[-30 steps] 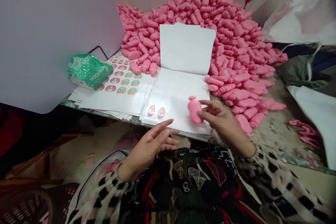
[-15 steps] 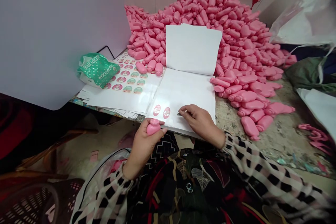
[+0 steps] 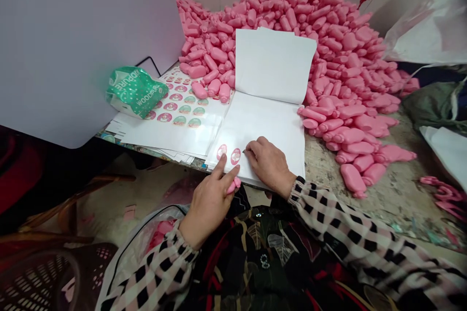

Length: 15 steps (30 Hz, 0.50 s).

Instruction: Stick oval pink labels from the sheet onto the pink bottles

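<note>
My left hand [image 3: 210, 199] is closed around a small pink plastic bottle [image 3: 234, 185], mostly hidden under the palm. Its forefinger stretches onto the sheet's front edge by the left pink oval sticker [image 3: 222, 150]. My right hand [image 3: 270, 163] rests on the white sticker sheet [image 3: 268, 119], fingers pinched together. A small dark pointed tool [image 3: 244, 152] pokes out of that pinch; its kind is hidden. The tip lies at the right edge of a second oval sticker [image 3: 235, 156]. The sheet's upper part is folded up against the bottle pile.
A big heap of pink bottles [image 3: 292, 14] covers the back and right of the table. To the left lie sheets of pink and green stickers [image 3: 182, 131] under a green plastic packet [image 3: 136, 92]. A plastic basket [image 3: 47, 277] stands low at the left.
My left hand has turned over and moved right, bringing the bottle under the palm and fingers onto the sheet's edge. My right hand has shifted slightly left to the second sticker.
</note>
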### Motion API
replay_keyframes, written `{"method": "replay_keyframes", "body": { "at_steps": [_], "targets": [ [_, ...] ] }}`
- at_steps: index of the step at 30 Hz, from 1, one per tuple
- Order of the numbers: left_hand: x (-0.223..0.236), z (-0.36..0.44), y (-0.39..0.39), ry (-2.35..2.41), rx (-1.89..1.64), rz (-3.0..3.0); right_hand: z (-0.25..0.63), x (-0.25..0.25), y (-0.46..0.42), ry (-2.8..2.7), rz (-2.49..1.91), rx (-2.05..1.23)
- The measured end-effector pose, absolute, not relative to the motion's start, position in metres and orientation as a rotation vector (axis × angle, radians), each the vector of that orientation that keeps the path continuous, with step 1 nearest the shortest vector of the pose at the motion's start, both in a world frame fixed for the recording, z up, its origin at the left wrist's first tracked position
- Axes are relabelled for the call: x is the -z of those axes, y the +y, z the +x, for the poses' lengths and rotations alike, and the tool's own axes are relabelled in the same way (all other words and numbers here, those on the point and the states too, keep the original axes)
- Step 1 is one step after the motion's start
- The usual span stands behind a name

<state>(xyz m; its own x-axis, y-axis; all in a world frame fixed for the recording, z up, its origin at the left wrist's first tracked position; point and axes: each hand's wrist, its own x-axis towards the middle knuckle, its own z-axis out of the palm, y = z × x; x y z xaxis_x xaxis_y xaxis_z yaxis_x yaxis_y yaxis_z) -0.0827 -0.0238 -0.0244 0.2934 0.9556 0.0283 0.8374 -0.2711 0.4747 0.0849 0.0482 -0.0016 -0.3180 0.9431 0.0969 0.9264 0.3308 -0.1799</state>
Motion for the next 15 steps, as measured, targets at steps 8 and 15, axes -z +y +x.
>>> {"method": "replay_keyframes", "body": {
  "at_steps": [8, 15],
  "targets": [
    [0.0306, -0.0816, -0.0272, 1.709, -0.297, 2.326, 0.0846, -0.0005, 0.05, -2.45, -1.705, -0.155],
    [0.0341, -0.0792, -0.0278, 1.749, -0.264, 2.377, 0.0854, 0.0002, 0.0506, -2.426, -1.695, -0.214]
  ]
}}
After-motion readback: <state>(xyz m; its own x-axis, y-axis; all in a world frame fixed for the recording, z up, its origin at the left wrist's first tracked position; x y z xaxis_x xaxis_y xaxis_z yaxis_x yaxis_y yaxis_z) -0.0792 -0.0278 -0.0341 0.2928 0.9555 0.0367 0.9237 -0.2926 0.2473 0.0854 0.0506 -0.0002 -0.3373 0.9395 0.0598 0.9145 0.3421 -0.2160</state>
